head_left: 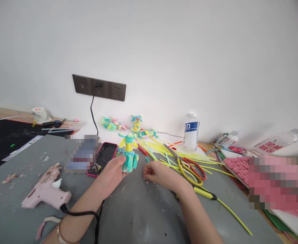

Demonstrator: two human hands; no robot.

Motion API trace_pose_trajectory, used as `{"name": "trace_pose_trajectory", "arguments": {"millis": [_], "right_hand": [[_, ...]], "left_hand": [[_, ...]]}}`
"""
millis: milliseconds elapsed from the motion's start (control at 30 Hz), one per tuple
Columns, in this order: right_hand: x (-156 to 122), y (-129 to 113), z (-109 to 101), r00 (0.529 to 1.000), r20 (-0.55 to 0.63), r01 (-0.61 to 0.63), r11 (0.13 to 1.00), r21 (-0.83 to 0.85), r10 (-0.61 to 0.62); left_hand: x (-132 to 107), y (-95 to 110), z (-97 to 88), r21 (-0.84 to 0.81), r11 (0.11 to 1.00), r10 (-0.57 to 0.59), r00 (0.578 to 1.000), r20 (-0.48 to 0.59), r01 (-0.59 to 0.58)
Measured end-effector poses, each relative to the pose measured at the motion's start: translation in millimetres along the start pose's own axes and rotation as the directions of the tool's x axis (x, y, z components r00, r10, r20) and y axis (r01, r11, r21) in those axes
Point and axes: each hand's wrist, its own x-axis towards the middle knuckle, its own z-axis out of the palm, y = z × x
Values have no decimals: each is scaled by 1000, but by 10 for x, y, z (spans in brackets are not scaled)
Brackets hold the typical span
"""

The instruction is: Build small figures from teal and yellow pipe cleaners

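Note:
My left hand (115, 169) grips a small pipe-cleaner figure (130, 152), with teal, yellow and light blue parts and curled feelers, and holds it upright above the grey mat. Just to the right, my right hand (159, 174) is low over the mat with its fingers curled in; whatever they may hold is hidden. Loose yellow pipe cleaners (166, 152) lie beyond that hand. Scissors with red handles (196, 167) and a tool with yellow handles (187, 173) are on its right, near a yellow utility knife (203, 193).
A pink glue gun (45, 191) lies on the left, its black cord passing by my left forearm. Behind my left hand is a phone (104, 157). Finished-looking pipe-cleaner figures (136, 123) stand by the wall, with a white bottle (191, 134) farther right. Pink knitted material (238, 167) is at right.

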Motion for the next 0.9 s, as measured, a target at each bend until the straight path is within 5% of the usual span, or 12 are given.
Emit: {"name": "trace_pose_trajectory", "arguments": {"millis": [267, 467, 633, 900], "right_hand": [[-21, 56, 3, 999, 4, 47, 999, -13, -47], [-174, -93, -265, 985, -107, 144, 988, 46, -139], [-317, -415, -446, 928, -240, 303, 952, 48, -284], [-193, -665, -373, 812, -421, 380, 914, -145, -404]], "left_hand": [[14, -29, -33, -17, 1000, 4, 1000, 28, -3], [5, -39, -47, 29, 1000, -4, 993, 117, 1], [-13, -38, -34, 72, 997, -20, 985, 172, 8], [-20, -23, -9, 69, 997, -28, 987, 156, 18]]}}
